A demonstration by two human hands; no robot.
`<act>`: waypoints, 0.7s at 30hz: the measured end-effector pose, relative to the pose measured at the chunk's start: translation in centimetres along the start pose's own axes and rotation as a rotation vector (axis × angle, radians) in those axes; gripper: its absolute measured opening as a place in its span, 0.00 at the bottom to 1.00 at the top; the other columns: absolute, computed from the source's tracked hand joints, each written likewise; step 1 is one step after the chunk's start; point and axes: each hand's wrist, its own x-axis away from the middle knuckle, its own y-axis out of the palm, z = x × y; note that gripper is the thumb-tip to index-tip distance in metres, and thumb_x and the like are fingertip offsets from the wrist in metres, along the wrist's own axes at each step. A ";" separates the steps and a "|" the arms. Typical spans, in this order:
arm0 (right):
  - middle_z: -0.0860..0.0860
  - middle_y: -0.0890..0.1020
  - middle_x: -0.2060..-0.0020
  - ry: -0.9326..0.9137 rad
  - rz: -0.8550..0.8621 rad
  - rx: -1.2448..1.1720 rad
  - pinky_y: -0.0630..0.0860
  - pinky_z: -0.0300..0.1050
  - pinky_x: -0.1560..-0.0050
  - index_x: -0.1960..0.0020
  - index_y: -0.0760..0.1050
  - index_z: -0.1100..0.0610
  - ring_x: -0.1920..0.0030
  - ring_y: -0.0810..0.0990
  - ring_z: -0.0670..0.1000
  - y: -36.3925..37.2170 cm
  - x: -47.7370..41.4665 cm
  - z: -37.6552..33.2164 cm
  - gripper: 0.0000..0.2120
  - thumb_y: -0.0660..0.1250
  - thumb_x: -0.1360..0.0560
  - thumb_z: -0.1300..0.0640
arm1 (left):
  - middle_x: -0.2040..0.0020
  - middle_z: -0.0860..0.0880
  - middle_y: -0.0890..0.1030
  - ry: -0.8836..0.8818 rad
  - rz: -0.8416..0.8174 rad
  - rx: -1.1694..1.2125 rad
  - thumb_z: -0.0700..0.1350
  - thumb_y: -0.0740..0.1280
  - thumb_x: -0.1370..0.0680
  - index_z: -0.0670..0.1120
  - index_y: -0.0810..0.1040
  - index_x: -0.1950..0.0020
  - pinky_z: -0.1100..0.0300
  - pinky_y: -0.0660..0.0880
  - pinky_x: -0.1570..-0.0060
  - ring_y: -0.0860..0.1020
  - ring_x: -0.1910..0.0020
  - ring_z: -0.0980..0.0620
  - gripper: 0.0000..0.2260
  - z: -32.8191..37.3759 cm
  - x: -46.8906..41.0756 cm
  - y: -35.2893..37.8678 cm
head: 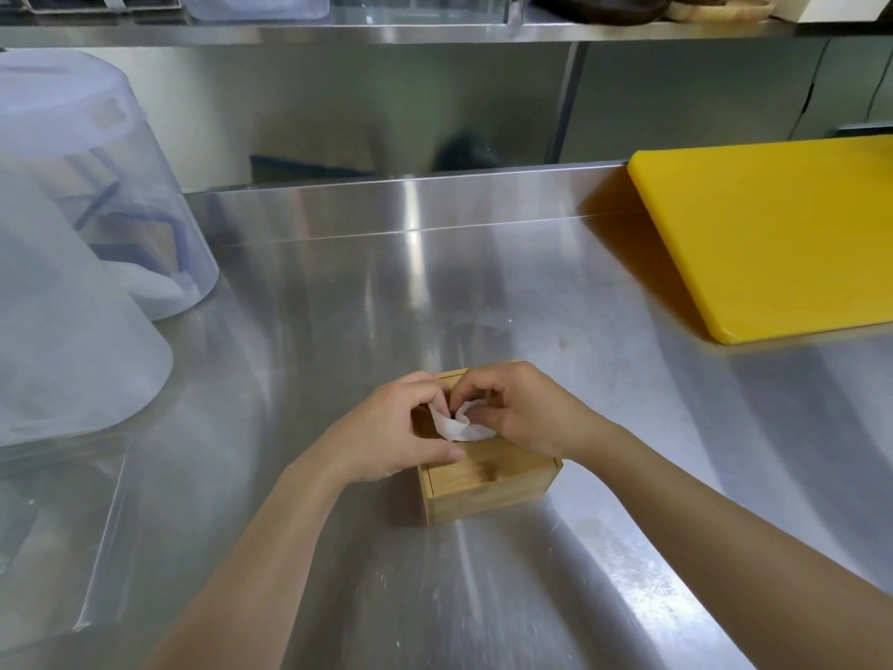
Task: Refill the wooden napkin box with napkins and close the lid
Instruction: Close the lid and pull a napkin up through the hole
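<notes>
A small wooden napkin box [488, 486] stands on the steel counter [435, 292] near its front. Its lid lies flat on top, and a white napkin [461, 425] sticks up through the middle of the lid. My left hand [391, 432] rests on the left half of the box, thumb along the lid's front part, fingertips pinching the napkin. My right hand [526, 411] covers the right half of the lid, its fingertips also on the napkin. The lid's opening is hidden under my fingers.
A yellow cutting board [773, 234] lies at the back right. Two large translucent plastic containers [72, 263] stand upside down at the left. A clear flat panel [53, 539] lies at the front left. A steel shelf runs overhead.
</notes>
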 end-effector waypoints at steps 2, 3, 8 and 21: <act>0.43 0.80 0.61 -0.023 0.010 0.046 0.68 0.25 0.54 0.53 0.81 0.57 0.61 0.76 0.32 0.0 -0.1 0.0 0.09 0.66 0.28 0.67 | 0.50 0.52 0.78 0.016 0.004 0.009 0.49 0.75 0.33 0.52 0.75 0.65 0.56 0.70 0.45 0.76 0.49 0.53 0.09 -0.3 0.1 0.1; 0.44 0.81 0.60 -0.014 0.022 0.054 0.68 0.29 0.52 0.53 0.81 0.56 0.60 0.77 0.35 -0.1 -0.1 0.1 0.09 0.66 0.28 0.66 | 0.51 0.52 0.78 0.027 0.028 0.017 0.48 0.74 0.31 0.48 0.77 0.65 0.54 0.70 0.45 0.76 0.50 0.53 0.08 -0.4 0.2 0.2; 0.38 0.78 0.63 0.102 0.107 0.051 0.66 0.31 0.52 0.55 0.81 0.51 0.58 0.75 0.38 -1.2 1.3 1.7 0.07 0.69 0.29 0.63 | 0.57 0.56 0.81 0.029 0.193 0.102 0.48 0.69 0.27 0.55 0.78 0.68 0.46 0.73 0.47 0.78 0.54 0.52 0.09 -0.7 0.5 0.5; 0.44 0.83 0.71 0.116 0.265 -0.526 0.75 0.30 0.63 0.62 0.81 0.57 0.66 0.79 0.42 -1.2 2.1 2.5 0.10 0.70 0.31 0.71 | 0.62 0.54 0.82 0.018 0.363 0.210 0.57 0.68 0.31 0.55 0.78 0.64 0.46 0.74 0.58 0.77 0.61 0.51 0.07 -0.9 0.5 1.4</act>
